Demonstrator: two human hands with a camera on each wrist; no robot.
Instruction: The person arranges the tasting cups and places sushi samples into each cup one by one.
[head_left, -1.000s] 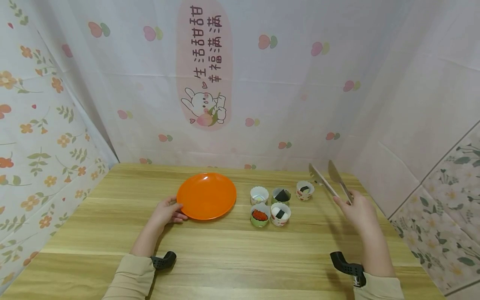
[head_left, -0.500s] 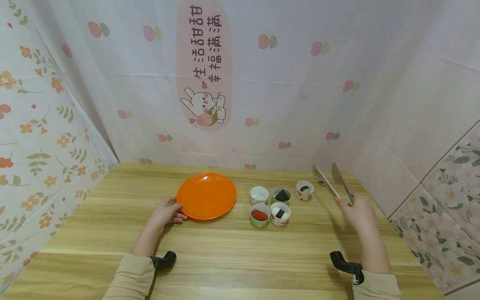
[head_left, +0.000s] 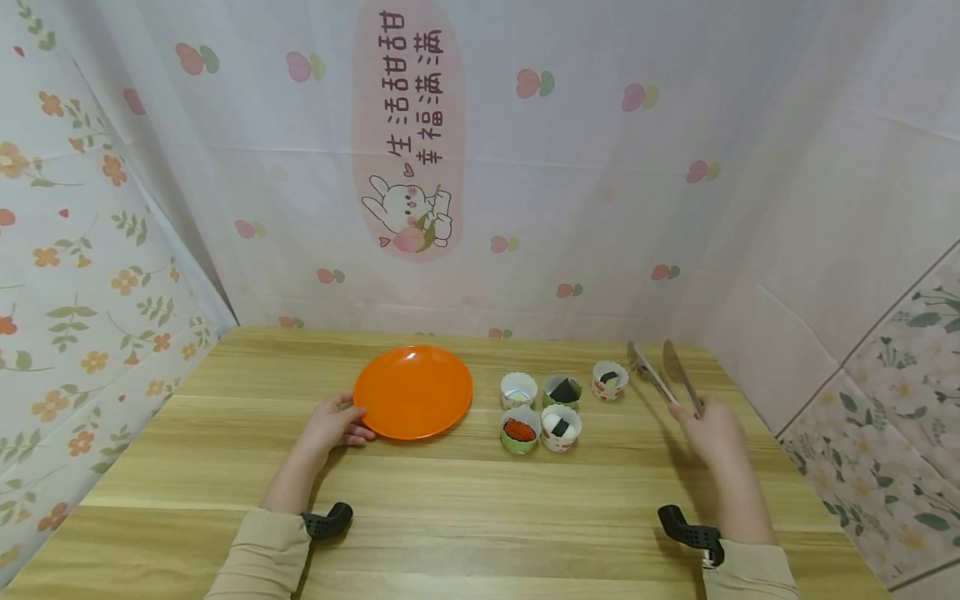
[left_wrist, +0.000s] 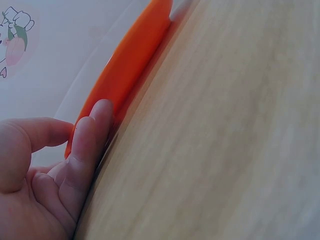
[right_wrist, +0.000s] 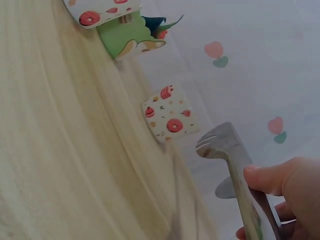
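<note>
In the head view my left hand (head_left: 333, 421) holds the left rim of an orange plate (head_left: 412, 392) on the wooden table. The left wrist view shows the thumb above the plate's edge (left_wrist: 127, 62) and fingers beneath. My right hand (head_left: 714, 429) grips metal tongs (head_left: 655, 377), their two arms spread apart; nothing is between the tips. One tip is toothed, seen in the right wrist view. Just left of the tongs stands a paper cup (head_left: 609, 381) with a small rice ball. Part of the tongs is hidden in my palm.
Several more paper cups stand grouped mid-table: one nearly white inside (head_left: 518, 392), a cup with a dark triangular piece (head_left: 562, 392), a cup with red roe (head_left: 520, 431), and a cup with a rice ball (head_left: 560, 428). A printed curtain (head_left: 480, 167) borders the table's back.
My right hand has come slightly lower in the head view, and the tongs' tips have moved down and a little right. The left hand and plate have stayed still.
</note>
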